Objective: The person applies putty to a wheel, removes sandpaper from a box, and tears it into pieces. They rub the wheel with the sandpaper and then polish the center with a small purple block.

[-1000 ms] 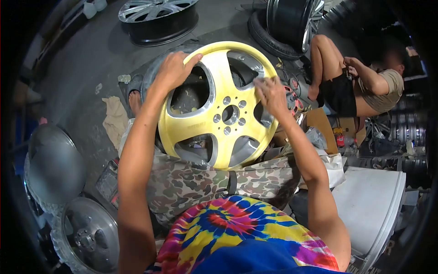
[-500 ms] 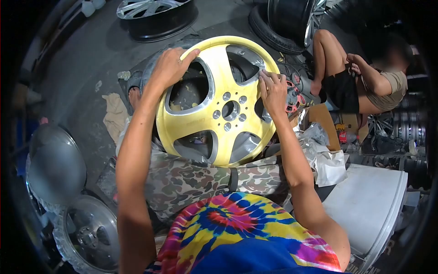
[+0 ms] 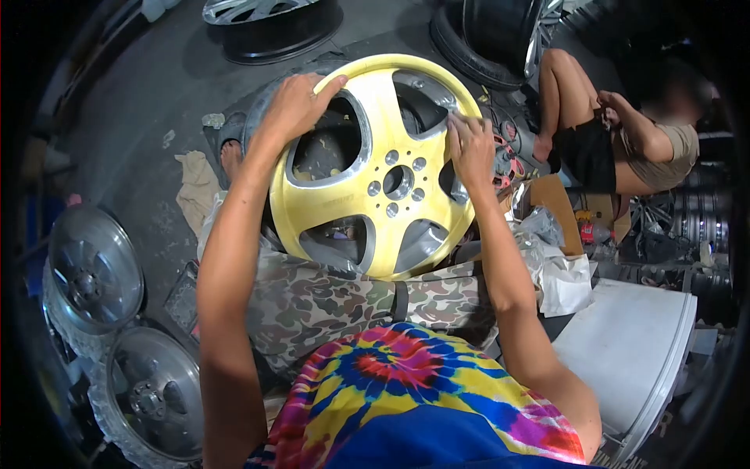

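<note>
A yellow wheel rim (image 3: 383, 242) with bare-metal edges round its openings leans towards me above my camouflage-covered lap. At its upper left, my left hand (image 3: 301, 109) grips the outer rim, with the thumb over the yellow face and the fingers round the far side. My right hand (image 3: 472, 152) is on the rim's right side, its bent fingertips at the edge near the upper right opening. Behind the rim lies a dark tyre (image 3: 258, 117), partly hidden.
Another person (image 3: 617, 141) sits at the right. Two clear-covered wheels (image 3: 94, 273) lie at the left, a beige cloth (image 3: 197, 187) on the floor. At the right are a cardboard box (image 3: 556, 211) and a large white drum (image 3: 625, 344). More wheels (image 3: 281, 39) lie ahead.
The yellow rim sits slightly higher in view, and my left hand has shifted up a little with it. Both hands stay on the rim.
</note>
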Motion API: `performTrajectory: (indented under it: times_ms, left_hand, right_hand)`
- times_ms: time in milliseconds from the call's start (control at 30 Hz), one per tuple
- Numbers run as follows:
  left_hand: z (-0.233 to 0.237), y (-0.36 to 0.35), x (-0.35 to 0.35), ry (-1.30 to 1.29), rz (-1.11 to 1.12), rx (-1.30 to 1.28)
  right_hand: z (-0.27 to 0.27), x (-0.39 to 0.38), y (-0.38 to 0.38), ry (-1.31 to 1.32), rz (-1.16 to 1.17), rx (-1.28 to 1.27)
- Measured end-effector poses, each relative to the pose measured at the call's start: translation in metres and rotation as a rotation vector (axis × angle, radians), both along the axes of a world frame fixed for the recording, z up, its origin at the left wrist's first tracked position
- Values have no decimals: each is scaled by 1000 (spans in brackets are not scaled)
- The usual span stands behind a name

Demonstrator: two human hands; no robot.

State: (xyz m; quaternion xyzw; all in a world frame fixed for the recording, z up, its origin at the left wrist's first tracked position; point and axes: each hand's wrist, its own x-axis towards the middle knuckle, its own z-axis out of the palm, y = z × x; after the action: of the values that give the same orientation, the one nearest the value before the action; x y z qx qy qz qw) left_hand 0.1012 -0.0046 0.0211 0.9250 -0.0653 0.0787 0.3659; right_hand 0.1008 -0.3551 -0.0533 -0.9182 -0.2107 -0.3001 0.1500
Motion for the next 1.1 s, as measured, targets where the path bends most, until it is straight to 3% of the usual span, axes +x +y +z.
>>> performTrajectory:
  times_ms: [200,300,333,400,467,533,600,633,700,733,800,867,933,1000,1100]
  left_hand:
    - [-10,0,2,-54,-23,-30]
    - [-11,4,2,-50,10,-8]
    - [-12,4,3,-70,13,-7]
    - [-10,-1,2,-81,-9,4]
    - [1,-3,-2,39,12,-16]
    - [-3,0,-1,13,15,3]
    - [-4,-1,-1,-9,12,15]
    - [-3,-3,-2,-2,5,-15]
    - [-4,0,3,9,-8,-22]
    - [-8,1,6,-26,-14,2]
    - [-16,-1,3,-51,-22,13]
    - [-7,0,1,0,-13,-15]
    - [1,0,-4,17,11,-19]
    - [-4,1,-2,22,20,2]
    - [-13,1,1,-60,9,-5]
  right_hand:
    - [30,20,-11,-43,72,-238]
    - [32,0,-9,310,380,-140]
    - [39,7,-13,312,381,-139]
    - [60,33,-29,299,294,-465]
    - [53,34,-26,186,289,-521]
    - [30,0,5,280,173,-178]
    - [23,-28,44,534,185,247]
    - [24,-29,41,532,176,248]
    - [21,-20,45,842,138,508]
    - [22,-11,31,659,300,224]
    - [38,10,-2,426,341,-252]
    - [57,49,-24,299,322,-542]
    - [62,54,-25,321,317,-587]
    - [28,31,-22,244,276,-334]
    - [4,-27,29,363,151,173]
